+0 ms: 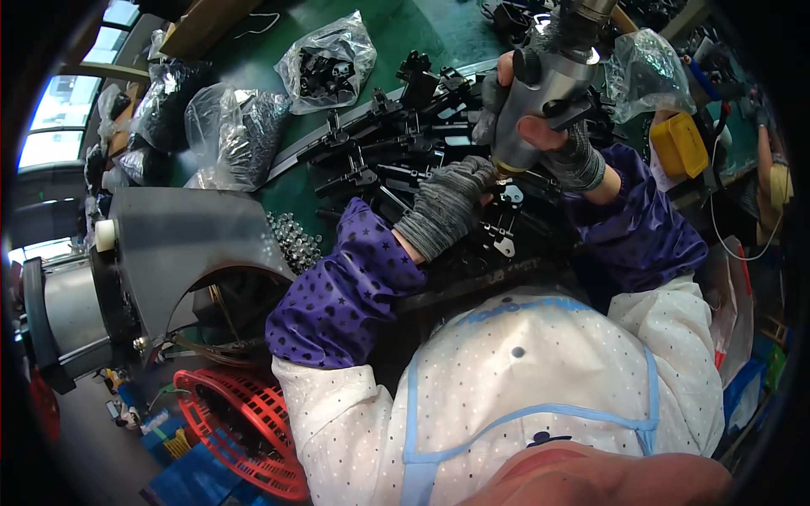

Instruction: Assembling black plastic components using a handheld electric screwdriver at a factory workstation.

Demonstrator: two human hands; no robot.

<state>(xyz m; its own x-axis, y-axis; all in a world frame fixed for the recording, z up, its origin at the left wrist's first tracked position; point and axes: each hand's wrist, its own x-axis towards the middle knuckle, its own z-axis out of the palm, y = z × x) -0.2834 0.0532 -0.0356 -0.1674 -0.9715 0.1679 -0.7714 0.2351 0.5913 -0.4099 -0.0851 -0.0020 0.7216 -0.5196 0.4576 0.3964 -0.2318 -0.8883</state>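
My right hand point(580, 160), in a grey knit glove with bare fingertips, is wrapped round a silver barrel-shaped power tool point(547, 101) with black knobs. The tool points down toward my left hand, and its brass-coloured tip point(506, 169) is at the left fingers. My left hand point(450, 205), also gloved in grey, is closed at that tip; what it pinches is hidden. Just below lies a black bracket assembly with a shiny metal plate point(504, 244). Beyond my left hand, several black metal bracket assemblies point(413, 139) lie in a pile.
Clear plastic bags of parts point(327, 63) stand on the green bench point(405, 34). Small silver fasteners point(293, 240) are heaped beside a grey metal machine housing point(198, 228) at left. A red basket point(245, 430) is low left; a yellow container point(679, 146) is at right.
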